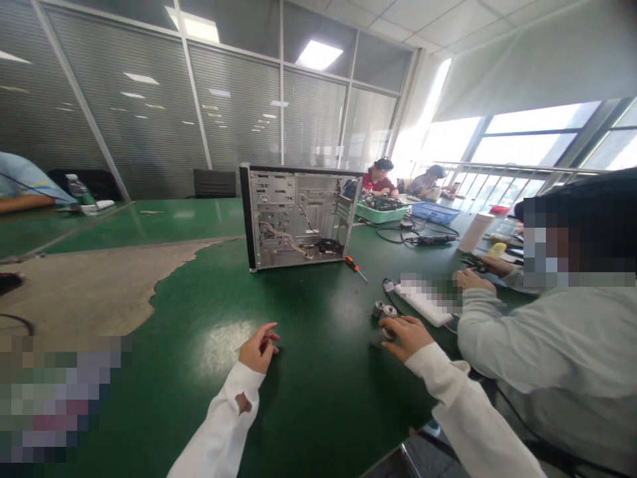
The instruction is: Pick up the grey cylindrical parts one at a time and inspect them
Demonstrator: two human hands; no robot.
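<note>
My left hand hovers over the green table with its fingers loosely apart and nothing in it. On the right, my right hand has its fingers curled round a small silvery cylinder. Two similar metal cylinders stand just beyond those fingers. Farther back an open computer case stands upright, its inside with loose cables and a black fan facing me. A screwdriver with an orange and black handle lies at the case's lower right corner.
A white power strip lies right of the cylinders. Beside it sits a person in a light top, hands on a dark object. Green and blue baskets and black cables are behind. A torn brownish patch covers the left.
</note>
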